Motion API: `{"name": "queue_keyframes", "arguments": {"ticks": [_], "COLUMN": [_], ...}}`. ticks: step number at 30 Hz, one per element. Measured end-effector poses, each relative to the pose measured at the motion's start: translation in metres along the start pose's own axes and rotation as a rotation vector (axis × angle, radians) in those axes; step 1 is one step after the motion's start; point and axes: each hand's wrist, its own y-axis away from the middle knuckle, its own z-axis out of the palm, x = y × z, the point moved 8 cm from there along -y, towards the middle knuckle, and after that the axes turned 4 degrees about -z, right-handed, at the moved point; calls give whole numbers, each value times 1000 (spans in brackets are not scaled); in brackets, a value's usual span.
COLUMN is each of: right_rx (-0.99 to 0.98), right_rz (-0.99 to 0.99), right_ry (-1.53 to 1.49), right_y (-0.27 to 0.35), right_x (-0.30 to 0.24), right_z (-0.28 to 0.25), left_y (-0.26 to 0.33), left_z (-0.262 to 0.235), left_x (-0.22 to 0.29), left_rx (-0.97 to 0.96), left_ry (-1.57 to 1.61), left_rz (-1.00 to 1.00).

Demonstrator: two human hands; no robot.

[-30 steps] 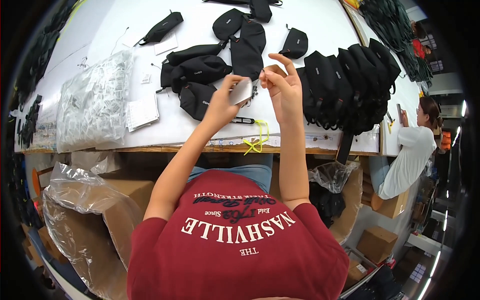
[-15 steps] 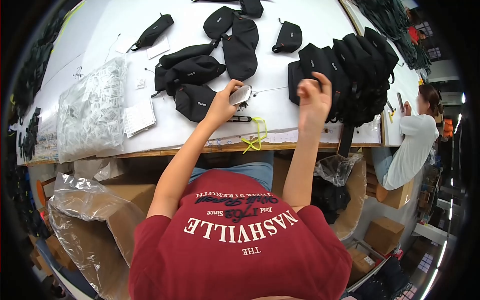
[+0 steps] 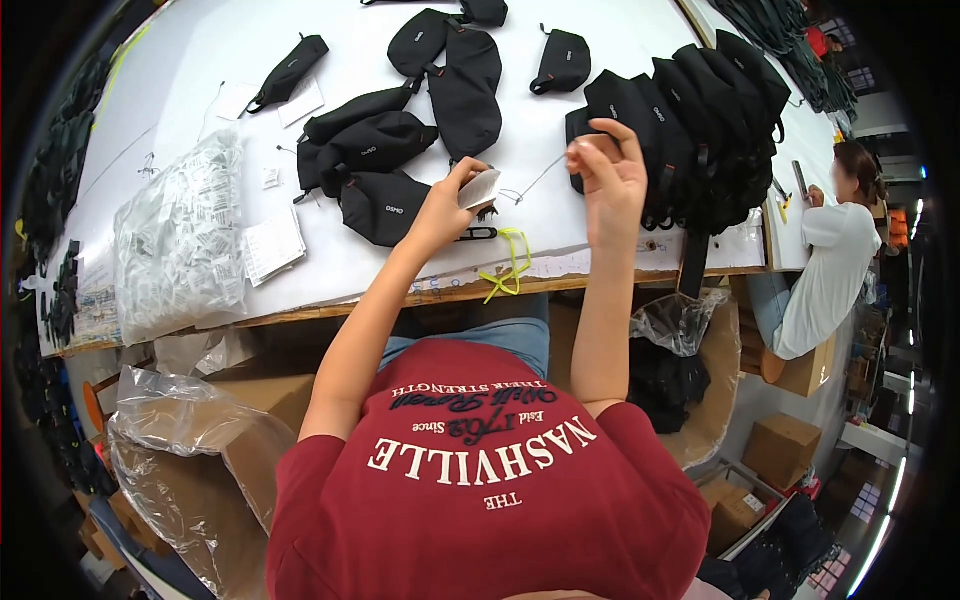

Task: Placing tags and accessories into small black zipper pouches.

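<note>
My left hand (image 3: 445, 205) pinches a small white paper tag (image 3: 481, 188) above the front of the white table (image 3: 200, 70). A thin string (image 3: 535, 180) runs from the tag up to my right hand (image 3: 607, 175), whose fingers are closed on its end. Several black pouches (image 3: 385, 205) lie just behind my left hand. A row of stacked black pouches (image 3: 690, 120) stands behind my right hand.
A clear bag of white tags (image 3: 178, 235) and a stack of white cards (image 3: 272, 245) lie at the left. Yellow-handled snips (image 3: 505, 262) sit near the table's front edge. Plastic-lined cartons (image 3: 190, 450) stand below. Another person (image 3: 825, 265) sits at the right.
My hands have moved apart. The right hand swung right and pulled the string out from the tag, which stays in my left hand.
</note>
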Motion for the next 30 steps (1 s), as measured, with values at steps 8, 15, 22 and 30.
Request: {"name": "queue_keyframes", "arguments": {"ticks": [8, 15, 22, 30], "right_rx": [-161, -194, -84, -127], "right_rz": [52, 26, -129, -276], "right_ry": [66, 27, 194, 599], "right_y": [-9, -10, -4, 31], "right_x": [7, -2, -21, -4], "right_z": [38, 50, 28, 53], "left_y": [-5, -9, -18, 36], "left_z": [15, 10, -11, -33], "left_x": [-1, -4, 10, 80], "left_rx": [-41, -5, 246, 259], "left_ry": [-1, -19, -159, 73], "left_rz": [34, -21, 75, 127]}}
